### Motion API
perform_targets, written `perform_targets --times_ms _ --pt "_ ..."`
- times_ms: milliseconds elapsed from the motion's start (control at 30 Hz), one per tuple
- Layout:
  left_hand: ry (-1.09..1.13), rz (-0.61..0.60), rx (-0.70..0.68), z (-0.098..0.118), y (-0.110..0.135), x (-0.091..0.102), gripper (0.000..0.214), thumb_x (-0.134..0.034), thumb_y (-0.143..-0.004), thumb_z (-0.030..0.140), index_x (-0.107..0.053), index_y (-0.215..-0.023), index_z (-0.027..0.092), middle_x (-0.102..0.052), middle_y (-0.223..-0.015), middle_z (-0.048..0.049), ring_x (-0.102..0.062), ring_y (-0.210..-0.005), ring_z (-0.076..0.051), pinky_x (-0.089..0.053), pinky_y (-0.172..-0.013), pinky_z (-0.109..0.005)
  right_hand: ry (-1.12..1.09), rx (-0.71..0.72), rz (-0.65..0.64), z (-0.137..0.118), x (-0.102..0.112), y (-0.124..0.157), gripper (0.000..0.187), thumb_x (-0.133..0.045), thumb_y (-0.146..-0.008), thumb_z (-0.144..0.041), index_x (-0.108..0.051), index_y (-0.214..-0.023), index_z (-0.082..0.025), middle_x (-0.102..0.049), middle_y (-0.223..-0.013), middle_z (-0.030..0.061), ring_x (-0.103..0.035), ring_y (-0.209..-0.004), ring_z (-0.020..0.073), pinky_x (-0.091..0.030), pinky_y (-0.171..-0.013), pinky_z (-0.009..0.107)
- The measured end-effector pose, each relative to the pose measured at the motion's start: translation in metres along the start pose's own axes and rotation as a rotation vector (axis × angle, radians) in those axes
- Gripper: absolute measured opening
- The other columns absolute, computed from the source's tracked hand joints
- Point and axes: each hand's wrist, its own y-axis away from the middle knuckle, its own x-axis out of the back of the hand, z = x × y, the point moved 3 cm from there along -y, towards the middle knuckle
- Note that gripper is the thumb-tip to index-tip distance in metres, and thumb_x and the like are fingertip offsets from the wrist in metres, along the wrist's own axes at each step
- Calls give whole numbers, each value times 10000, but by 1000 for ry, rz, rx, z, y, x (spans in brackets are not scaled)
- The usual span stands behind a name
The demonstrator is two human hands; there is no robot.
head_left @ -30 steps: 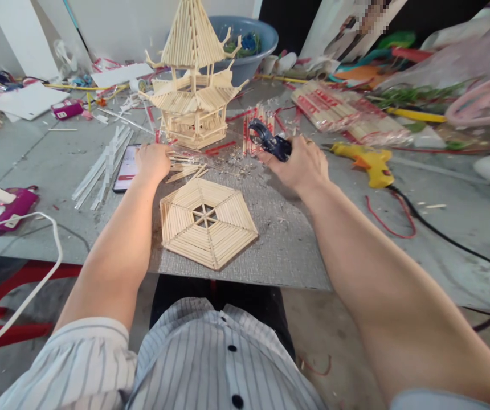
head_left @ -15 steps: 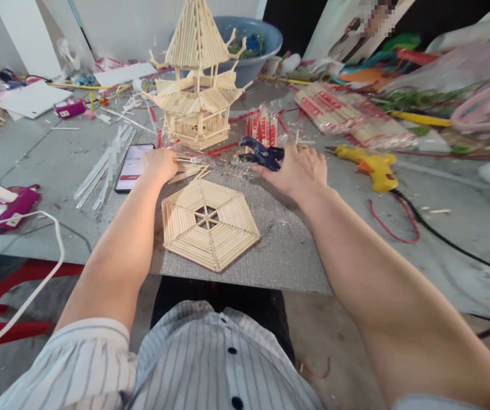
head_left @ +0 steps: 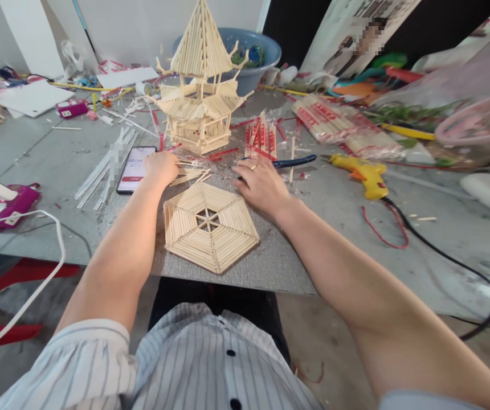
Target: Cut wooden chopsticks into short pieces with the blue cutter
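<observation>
Grey tabletop (head_left: 57,165), head view: a hexagonal stick panel (head_left: 231,232) lies flat before loose sticks (head_left: 191,174), where the left hand (head_left: 163,167) is half curled, the right hand (head_left: 265,185) loosely spread at blue pliers (head_left: 295,162), either one's grip undeterminable.

Single head-worn cam, POV, facing fwd & down past shirt (head_left: 189,364) to L hand (head_left: 162,169) & R hand (head_left: 264,187) at desk (head_left: 35,162). Shirt v. close at btm; hands mid-dist; wall (head_left: 129,28) far, up top.
</observation>
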Motion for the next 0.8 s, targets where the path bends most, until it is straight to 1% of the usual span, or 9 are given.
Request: perform_targets --times_ms 67,133,267,367,500,567,633,733,800 --pt "-4 7 14 -1 1 0 401 -459 -841 186 -727 -1136 219 -681 -1216 -127 -588 -1170 -298 -427 -1013 -428 3 0 -88 -6 -7 -6 349 -445 -943 -255 -653 -1191 -125 -643 -1265 152 -542 -1214 279 -302 -1068 448" --pt "-7 15 23 -1 0 -1 411 -454 -842 180 -723 -1149 225 -680 -1221 -127 -584 -1181 -303 -429 -1013 -424 20 -32 -135 -7 -11 -11 338 -474 -935 -256 -664 -1178 -117 -682 -1190 155 -581 -1156 285 -324 -1044 442" --pt "-11 21 24 -3 0 -2 412 -455 -841 182 -725 -1151 211 -684 -1202 -145 -580 -1189 -326 -435 -1007 -437 34 -75 -123 1 -12 -15 348 -530 -915 -279 -666 -1186 -108 -668 -1205 166 -591 -1122 289 -385 -974 398" --pt "-15 21 29 -3 -1 -3 415 -453 -838 179 -727 -1147 219 -682 -1205 -138 -578 -1189 -324 -433 -1009 -441 75 -95 -116 5 -11 -16 336 -507 -925 -275 -678 -1166 -117 -671 -1197 155 -586 -1100 288 -386 -943 395" --pt "-16 23 28 -4 -1 -3 416 -453 -835 187 -723 -1149 225 -681 -1206 -130 -582 -1180 -313 -440 -997 -430 204 -43 -139 0 -11 -15 339 -423 -940 -202 -680 -1127 -86 -717 -1021 164 -595 -1000 282 -348 -935 401" --pt "-19 29 23 -4 -2 -4 418 -447 -834 187 -723 -1146 220 -682 -1204 -131 -583 -1178 -313 -442 -993 -428 243 -30 -124 -3 -10 -13 361 -382 -931 -136 -664 -1146 -71 -720 -963 169 -597 -964 277 -336 -927 400" --pt "-22 38 22 -5 -2 -4 420 -440 -833 185 -726 -1138 214 -683 -1200 -134 -582 -1180 -317 -440 -994 -431 253 -55 -94 -3 -8 -12 372 -354 -926 -109 -679 -1104 -74 -719 -936 173 -596 -956 271 -327 -925 399" --pt "-23 50 26 -6 -2 -4 434 -436 -831 187 -715 -1163 211 -680 -1207 -132 -576 -1190 -320 -435 -1003 -433 252 -110 -24 3 -7 -10 349 -372 -915 -144 -711 -983 -96 -719 -899 162 -604 -933 267 -314 -938 408" --pt "-24 49 38 -7 -2 -3 445 -438 -834 197 -698 -1195 213 -676 -1217 -128 -569 -1201 -316 -433 -1007 -429 249 -132 39 9 -6 -9 334 -390 -903 -168 -717 -947 -116 -721 -872 139 -614 -901 261 -311 -946 411"
